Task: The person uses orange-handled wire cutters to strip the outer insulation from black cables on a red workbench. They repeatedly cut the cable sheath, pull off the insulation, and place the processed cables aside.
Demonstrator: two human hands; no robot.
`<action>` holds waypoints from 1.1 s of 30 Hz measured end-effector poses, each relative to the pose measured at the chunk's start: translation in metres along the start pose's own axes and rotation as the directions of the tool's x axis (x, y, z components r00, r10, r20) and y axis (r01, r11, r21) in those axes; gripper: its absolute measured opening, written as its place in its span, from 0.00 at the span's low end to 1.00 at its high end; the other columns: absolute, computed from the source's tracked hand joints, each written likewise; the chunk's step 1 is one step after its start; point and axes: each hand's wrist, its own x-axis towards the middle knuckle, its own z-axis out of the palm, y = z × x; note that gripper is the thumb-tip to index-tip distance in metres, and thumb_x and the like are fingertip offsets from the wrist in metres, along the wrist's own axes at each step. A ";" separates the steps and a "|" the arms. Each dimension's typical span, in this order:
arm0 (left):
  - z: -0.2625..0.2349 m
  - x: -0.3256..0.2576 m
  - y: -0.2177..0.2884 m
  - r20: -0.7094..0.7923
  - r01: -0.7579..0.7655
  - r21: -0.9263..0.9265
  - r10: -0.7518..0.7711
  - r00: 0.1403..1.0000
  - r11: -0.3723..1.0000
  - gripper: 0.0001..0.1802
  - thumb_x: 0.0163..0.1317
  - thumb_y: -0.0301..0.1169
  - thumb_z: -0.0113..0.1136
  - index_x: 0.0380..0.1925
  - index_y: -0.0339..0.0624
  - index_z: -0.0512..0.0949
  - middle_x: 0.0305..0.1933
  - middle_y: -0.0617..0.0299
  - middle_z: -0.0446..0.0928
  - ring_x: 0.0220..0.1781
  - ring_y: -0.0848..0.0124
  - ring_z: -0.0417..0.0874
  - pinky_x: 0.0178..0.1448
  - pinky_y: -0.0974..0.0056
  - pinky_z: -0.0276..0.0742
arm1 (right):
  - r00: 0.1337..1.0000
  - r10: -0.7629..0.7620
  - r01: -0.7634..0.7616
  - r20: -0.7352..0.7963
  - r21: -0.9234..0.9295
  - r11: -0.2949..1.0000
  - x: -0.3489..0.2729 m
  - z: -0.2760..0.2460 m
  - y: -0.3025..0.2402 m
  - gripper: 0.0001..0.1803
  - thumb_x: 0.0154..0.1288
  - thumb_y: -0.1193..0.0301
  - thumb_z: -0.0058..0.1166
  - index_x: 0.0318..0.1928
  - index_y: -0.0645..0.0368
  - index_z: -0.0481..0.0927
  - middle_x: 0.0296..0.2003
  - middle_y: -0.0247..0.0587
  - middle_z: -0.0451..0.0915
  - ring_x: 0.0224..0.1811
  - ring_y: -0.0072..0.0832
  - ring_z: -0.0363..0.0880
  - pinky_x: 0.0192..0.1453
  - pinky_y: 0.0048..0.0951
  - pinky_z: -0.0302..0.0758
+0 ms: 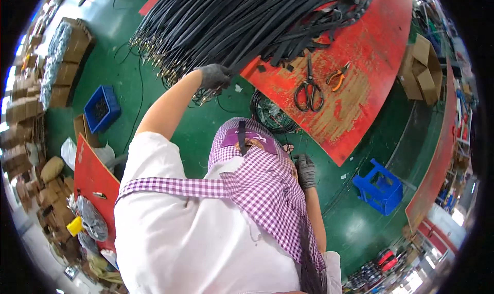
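Observation:
A thick bundle of black straps with metal clasps at their ends lies on a red table and hangs over its edge. My left hand, in a grey glove, is stretched out to the clasp ends and closed on some of the straps. My right hand, also in a grey glove, rests beside my purple checked apron. Its fingers are curled around thin black straps that trail down along the apron.
Black scissors and orange pliers lie on the red table. A coil of black wire lies on the green floor. A blue stool stands right, a blue crate left. Cardboard boxes line the left side.

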 end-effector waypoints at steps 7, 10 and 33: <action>0.002 0.015 0.014 -0.142 -0.034 0.858 0.299 0.944 0.513 0.24 0.42 0.38 0.58 0.41 0.39 0.71 0.35 0.54 0.75 0.36 0.59 0.77 0.41 0.61 0.72 | 0.998 -0.022 0.026 0.065 -0.061 0.998 0.009 -0.008 -0.007 0.09 0.51 0.75 0.38 0.34 0.58 0.70 0.26 0.45 0.70 0.27 0.38 0.70 0.32 0.33 0.67; 0.011 0.014 0.020 -0.197 0.082 0.912 0.255 0.947 0.401 0.15 0.45 0.34 0.54 0.33 0.39 0.75 0.36 0.52 0.75 0.39 0.56 0.76 0.40 0.59 0.73 | 0.995 0.041 -0.039 0.091 -0.026 0.999 0.009 -0.011 -0.011 0.10 0.52 0.74 0.36 0.34 0.57 0.70 0.28 0.47 0.71 0.29 0.39 0.70 0.34 0.33 0.68; 0.151 -0.035 0.093 0.260 -0.564 0.142 0.519 0.814 0.814 0.18 0.57 0.37 0.47 0.46 0.42 0.68 0.41 0.61 0.73 0.42 0.75 0.72 0.46 0.68 0.67 | 0.997 -0.040 0.019 0.067 0.282 0.959 0.071 -0.030 -0.064 0.19 0.58 0.72 0.40 0.51 0.60 0.62 0.49 0.49 0.65 0.48 0.39 0.67 0.53 0.31 0.63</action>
